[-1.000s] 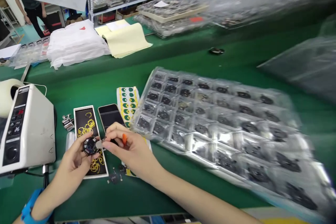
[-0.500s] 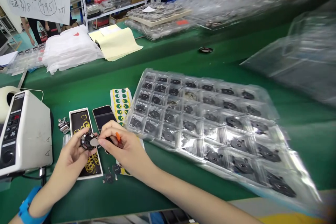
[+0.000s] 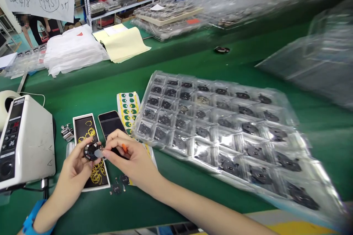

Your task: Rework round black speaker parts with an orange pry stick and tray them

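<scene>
My left hand (image 3: pixel 72 169) is shut on a round black part (image 3: pixel 91 151) with a ring of small holes, holding it above a black card (image 3: pixel 82 128) scattered with yellow rings. My right hand (image 3: pixel 129 158) pinches a small tool with an orange handle (image 3: pixel 124 148). The tool's flat grey tip (image 3: pixel 97 153) touches the round part's edge. The fingers hide most of the handle. A black smartphone (image 3: pixel 109 123) lies just beyond my right fingers, and several small black parts (image 3: pixel 117 189) sit on the green mat below my hands.
A large clear blister tray (image 3: pixel 217 128) of black parts lies to the right. Nearby are a strip sheet of yellow and green labels (image 3: pixel 128 112), a tally counter (image 3: pixel 67 132) and a white tape dispenser (image 3: pixel 26 139). White bags, stacked trays, shelves and a person stand farther back.
The whole view has shifted slightly, with the scene sitting a little differently in the frame. My hands stay together over the card, holding the round part and the tool.
</scene>
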The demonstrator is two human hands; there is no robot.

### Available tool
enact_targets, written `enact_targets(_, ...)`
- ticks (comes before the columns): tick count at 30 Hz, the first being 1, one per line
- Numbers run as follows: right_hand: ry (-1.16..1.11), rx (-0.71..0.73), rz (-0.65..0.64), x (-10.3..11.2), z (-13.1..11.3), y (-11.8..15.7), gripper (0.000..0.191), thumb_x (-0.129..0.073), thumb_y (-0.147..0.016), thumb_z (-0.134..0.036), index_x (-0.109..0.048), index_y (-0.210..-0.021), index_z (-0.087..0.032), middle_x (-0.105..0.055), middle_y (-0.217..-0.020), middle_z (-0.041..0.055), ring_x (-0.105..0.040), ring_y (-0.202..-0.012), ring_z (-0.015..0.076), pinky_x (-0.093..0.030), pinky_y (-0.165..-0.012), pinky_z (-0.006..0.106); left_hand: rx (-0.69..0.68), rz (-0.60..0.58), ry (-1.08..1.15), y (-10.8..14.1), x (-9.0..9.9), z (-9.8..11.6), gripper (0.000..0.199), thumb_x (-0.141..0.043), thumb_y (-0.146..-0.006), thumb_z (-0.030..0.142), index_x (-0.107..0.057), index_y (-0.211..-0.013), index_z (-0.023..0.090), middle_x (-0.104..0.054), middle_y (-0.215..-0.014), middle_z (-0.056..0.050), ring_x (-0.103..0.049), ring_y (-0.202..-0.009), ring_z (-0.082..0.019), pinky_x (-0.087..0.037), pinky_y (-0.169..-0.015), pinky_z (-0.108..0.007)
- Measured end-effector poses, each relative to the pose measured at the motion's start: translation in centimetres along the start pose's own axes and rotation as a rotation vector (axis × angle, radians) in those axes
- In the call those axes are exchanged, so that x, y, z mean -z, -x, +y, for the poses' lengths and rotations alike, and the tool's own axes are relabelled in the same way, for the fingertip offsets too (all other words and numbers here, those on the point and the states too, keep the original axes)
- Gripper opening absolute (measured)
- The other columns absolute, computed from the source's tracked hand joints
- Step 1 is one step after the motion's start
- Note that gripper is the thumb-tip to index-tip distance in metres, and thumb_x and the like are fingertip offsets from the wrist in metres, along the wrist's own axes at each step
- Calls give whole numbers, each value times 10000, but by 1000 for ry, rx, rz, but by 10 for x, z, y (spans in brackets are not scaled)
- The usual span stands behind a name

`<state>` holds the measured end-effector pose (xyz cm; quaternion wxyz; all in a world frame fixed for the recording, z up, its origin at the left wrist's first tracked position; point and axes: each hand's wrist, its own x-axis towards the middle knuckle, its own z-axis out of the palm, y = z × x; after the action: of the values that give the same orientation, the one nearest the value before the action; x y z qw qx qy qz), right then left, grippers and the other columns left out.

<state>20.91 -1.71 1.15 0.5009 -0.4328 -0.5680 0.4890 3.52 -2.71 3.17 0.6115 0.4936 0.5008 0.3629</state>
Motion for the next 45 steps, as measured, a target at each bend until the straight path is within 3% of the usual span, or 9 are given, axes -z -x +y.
enact_targets(7,8,-4,-6,-1,-1,0,138,-600,-821,-234,-633,-694,-191,-509,-778,-6,-376,-595,102,-320,-552,246,6,-36,17,7,6,-10,449,-609,-882,269,-563,-1326,227,-617,-1345,-95,-634,-1166,-253,-524,-1021,-369)
enact_targets(15,-27,-17,27,6,-6,-2,168,-609,-803,-273,-621,-656,-192,-519,-759,9,-417,-595,113,-336,-535,249,-10,-35,92,9,1,-7,445,-641,-865,263,-572,-1303,231,-644,-1282,-97,-635,-1158,-254,-548,-991,-381)
enact_targets(19,-13,-78,19,10,-9,-2,210,-641,-794,-323,-617,-631,-194,-535,-756,28,-474,-620,135,-357,-526,254,-49,-58,157,10,-4,-8,424,-616,-879,193,-579,-1297,257,-629,-1306,-81,-649,-1125,-223,-543,-993,-376)
enact_targets(24,27,-100,-40,7,-10,2,203,-639,-798,-317,-657,-630,-204,-555,-781,36,-471,-603,132,-377,-505,251,-71,-104,218,11,-7,-11,490,-561,-876,48,-605,-1279,323,-677,-1216,-13,-655,-1087,-144,-523,-989,-268)
enact_targets(31,85,-71,-67,5,-9,4,187,-627,-807,-274,-678,-641,-206,-567,-777,29,-452,-560,109,-350,-468,233,-90,-176,172,13,-8,-11,531,-507,-899,20,-583,-1309,348,-681,-1168,-8,-678,-987,-103,-529,-946,-224)
enact_targets(36,95,-47,-47,5,-7,5,175,-635,-809,-249,-663,-641,-208,-582,-764,23,-492,-579,114,-365,-469,222,-83,-176,164,14,-8,-15,532,-512,-907,32,-567,-1324,358,-671,-1207,-13,-662,-1058,-120,-526,-942,-211)
enact_targets(40,111,5,-10,3,-4,7,168,-642,-817,-213,-651,-649,-212,-601,-758,22,-547,-615,128,-408,-481,217,-80,-176,188,14,-10,-14,547,-501,-897,7,-578,-1312,354,-677,-1191,-4,-669,-1038,-109,-527,-948,-208)
enact_targets(45,185,90,58,-1,0,11,158,-635,-817,-153,-641,-669,-208,-609,-762,9,-515,-559,103,-419,-468,214,-86,-159,254,13,-15,-11,562,-496,-884,-18,-616,-1258,383,-658,-1227,34,-648,-1067,-88,-511,-975,-196)
